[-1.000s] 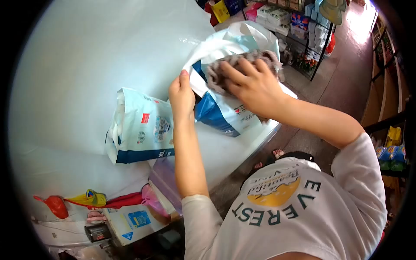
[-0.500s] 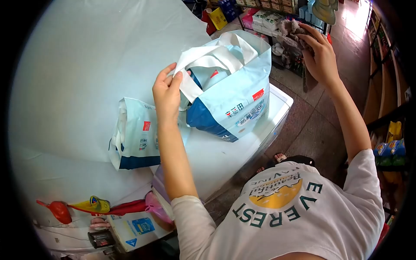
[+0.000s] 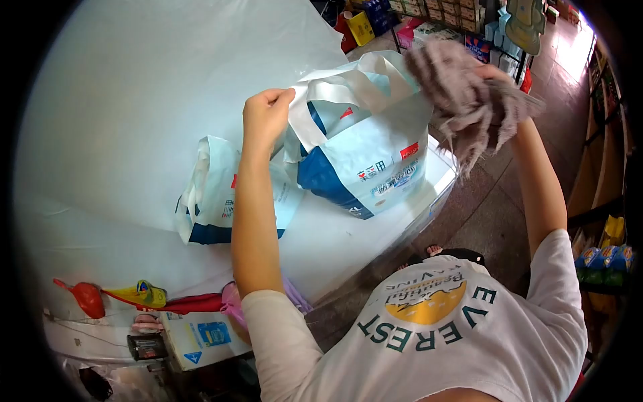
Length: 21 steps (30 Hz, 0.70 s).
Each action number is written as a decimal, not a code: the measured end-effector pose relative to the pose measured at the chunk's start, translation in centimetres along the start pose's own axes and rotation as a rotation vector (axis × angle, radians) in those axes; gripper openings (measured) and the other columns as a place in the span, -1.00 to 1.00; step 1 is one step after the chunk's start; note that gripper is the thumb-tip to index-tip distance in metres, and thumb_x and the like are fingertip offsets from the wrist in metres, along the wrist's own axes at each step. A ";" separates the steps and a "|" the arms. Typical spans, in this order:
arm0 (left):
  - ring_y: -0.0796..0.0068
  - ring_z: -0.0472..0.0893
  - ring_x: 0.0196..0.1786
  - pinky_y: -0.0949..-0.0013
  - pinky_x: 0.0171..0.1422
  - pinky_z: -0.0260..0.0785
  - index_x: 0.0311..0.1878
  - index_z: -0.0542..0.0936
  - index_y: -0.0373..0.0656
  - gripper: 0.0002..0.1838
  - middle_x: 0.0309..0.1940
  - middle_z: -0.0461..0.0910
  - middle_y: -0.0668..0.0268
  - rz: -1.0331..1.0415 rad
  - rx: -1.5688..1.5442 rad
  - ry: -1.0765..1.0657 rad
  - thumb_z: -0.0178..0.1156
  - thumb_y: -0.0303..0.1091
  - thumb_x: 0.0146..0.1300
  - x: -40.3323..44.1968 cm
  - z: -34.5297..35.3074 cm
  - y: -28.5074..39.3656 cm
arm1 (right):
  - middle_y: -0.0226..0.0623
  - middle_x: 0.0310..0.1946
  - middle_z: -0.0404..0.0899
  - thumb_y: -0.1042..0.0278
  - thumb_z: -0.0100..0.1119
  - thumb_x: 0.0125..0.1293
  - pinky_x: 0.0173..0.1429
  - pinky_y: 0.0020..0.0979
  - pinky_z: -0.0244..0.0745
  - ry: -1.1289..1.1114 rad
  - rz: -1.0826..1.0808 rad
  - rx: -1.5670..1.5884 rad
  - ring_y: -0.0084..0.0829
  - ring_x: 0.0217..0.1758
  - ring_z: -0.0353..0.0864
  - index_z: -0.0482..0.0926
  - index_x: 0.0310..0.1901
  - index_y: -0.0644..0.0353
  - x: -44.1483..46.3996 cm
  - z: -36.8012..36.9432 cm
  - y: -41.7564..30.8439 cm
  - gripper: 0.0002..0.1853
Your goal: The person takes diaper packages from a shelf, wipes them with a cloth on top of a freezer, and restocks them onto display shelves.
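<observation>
The right hand grips a crumpled grey-brown cloth, perhaps fluffy but blurred, beside the bag. The left hand pinches the bag's white handle; the bag, pale blue with a dark-blue base, stands on the worktop.

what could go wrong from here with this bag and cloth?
1. The left grip holds a handle, so a tug might tip the large bag near the white surface's edge.
2. The loose cloth hangs from the right grip beside the bag; it might snag or slip to the floor.
</observation>
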<state>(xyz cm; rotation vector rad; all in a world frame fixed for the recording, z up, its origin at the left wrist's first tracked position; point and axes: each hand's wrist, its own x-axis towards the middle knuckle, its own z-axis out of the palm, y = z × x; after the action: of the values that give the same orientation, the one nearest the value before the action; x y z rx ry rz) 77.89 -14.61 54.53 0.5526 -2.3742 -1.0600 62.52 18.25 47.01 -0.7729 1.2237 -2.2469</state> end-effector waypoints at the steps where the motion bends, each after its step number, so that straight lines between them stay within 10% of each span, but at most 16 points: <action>1: 0.56 0.49 -0.40 0.45 -0.29 0.31 -0.24 0.59 -0.32 -0.71 -0.48 0.55 0.27 -0.030 0.028 -0.002 0.14 -0.28 0.07 0.2 0.0 0.2 | -0.07 0.11 0.32 0.42 0.05 0.11 0.14 -0.35 0.39 -0.018 -0.023 -0.269 -0.23 0.07 0.43 0.38 0.06 0.19 0.7 3.6 -0.2 -0.58; 5: 0.56 0.44 -0.42 0.44 -0.31 0.27 -0.28 0.58 -0.33 -0.71 -0.50 0.52 0.31 -0.177 -0.207 -0.108 0.10 -0.27 0.08 1.2 -0.5 -0.7 | -0.07 0.15 0.23 0.49 0.04 0.16 0.29 -0.34 0.10 -0.046 -0.368 -1.054 -0.23 0.27 0.18 0.51 -0.08 0.20 0.2 6.4 3.4 -0.74; 6: 0.51 0.49 -0.39 0.43 -0.26 0.32 -0.28 0.55 -0.33 -0.73 -0.47 0.54 0.26 -0.203 -0.284 -0.148 0.04 -0.28 0.13 1.2 -0.8 -0.9 | -0.05 0.02 0.29 0.32 0.10 0.18 0.10 -0.29 0.32 -0.036 -0.501 -1.139 -0.11 0.04 0.39 0.52 -0.11 0.07 0.1 7.0 4.0 -0.77; 9: 0.44 0.55 -0.35 0.41 -0.22 0.38 -0.25 0.51 -0.35 -0.73 -0.42 0.55 0.20 -0.230 -0.408 -0.188 -0.03 -0.30 0.18 0.9 -1.3 -0.9 | -0.05 0.02 0.27 0.03 0.37 -0.12 0.12 -0.29 0.31 0.093 -0.546 -1.369 -0.11 0.07 0.36 0.45 -0.03 0.17 -0.5 8.0 3.8 -0.39; 14: 0.41 0.56 -0.34 0.43 -0.21 0.38 -0.22 0.51 -0.37 -0.74 -0.39 0.57 0.16 -0.071 -0.501 -0.099 -0.02 -0.34 0.20 -2.7 -1.4 1.6 | -0.13 -0.02 0.28 0.15 0.40 -0.16 0.12 -0.35 0.31 0.140 -0.290 -1.074 -0.24 0.06 0.36 0.42 -0.01 0.21 0.5 4.2 5.7 -0.37; 18: 0.46 0.57 -0.37 0.49 -0.26 0.37 -0.31 0.59 -0.25 -0.89 -0.36 0.62 0.25 0.596 0.164 0.211 0.13 -0.54 0.06 -9.6 0.2 1.9 | -0.29 -0.09 0.41 0.42 0.29 -0.06 0.03 -0.45 0.35 0.103 -0.199 -0.551 -0.43 -0.06 0.44 0.42 -0.01 0.23 0.5 1.0 5.1 -0.50; 21: 0.30 0.58 -0.23 0.23 -0.08 0.33 -0.34 0.61 -0.14 -0.75 -0.42 0.60 0.31 1.046 0.452 0.016 0.16 -0.65 -0.15 -12.3 1.1 -1.1 | -0.31 -0.21 0.53 0.44 0.26 -0.04 -0.02 -0.49 0.39 0.190 -0.188 -0.399 -0.50 -0.18 0.51 0.44 -0.01 0.22 0.6 0.6 1.8 -0.53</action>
<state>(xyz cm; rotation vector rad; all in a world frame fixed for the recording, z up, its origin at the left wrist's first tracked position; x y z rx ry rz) 87.36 -8.07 49.82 -0.5298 -2.3528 -0.0526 62.68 16.59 45.89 -0.8633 1.7941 -2.2939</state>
